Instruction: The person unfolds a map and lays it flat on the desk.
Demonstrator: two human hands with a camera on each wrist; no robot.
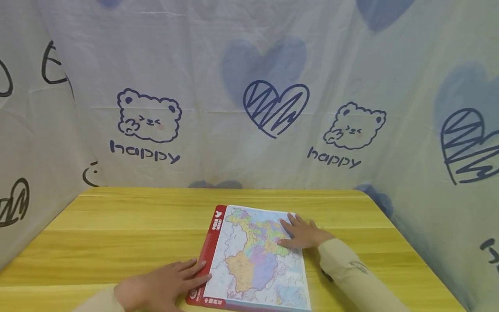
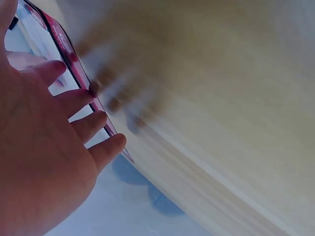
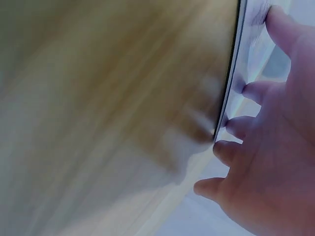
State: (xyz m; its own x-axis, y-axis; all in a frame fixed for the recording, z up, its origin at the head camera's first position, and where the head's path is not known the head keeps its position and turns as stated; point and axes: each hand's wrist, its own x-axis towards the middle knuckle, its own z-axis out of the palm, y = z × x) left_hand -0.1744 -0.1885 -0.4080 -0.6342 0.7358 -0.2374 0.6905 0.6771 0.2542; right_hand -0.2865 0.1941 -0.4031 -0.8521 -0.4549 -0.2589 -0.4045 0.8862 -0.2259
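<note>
A flat rectangular map (image 1: 253, 264) with pastel-coloured regions lies on the table, turned sideways, with a red strip (image 1: 208, 249) along its left side. My left hand (image 1: 163, 284) rests its fingertips on that strip near the lower left, fingers extended. In the left wrist view, the fingers of the left hand (image 2: 49, 132) spread over the strip's edge. On the upper right part of the map lies my right hand (image 1: 304, 234), its fingers spread. The right wrist view has the right hand (image 3: 270, 132) along the map's thin dark edge (image 3: 229, 78), fingertips touching its surface.
The yellow wood-grain table (image 1: 117, 234) extends around the map. Behind and at both sides hangs a pale cloth (image 1: 210, 138) printed with hearts, bears and lettering. A small dark object (image 1: 326, 275) shows beneath the right sleeve.
</note>
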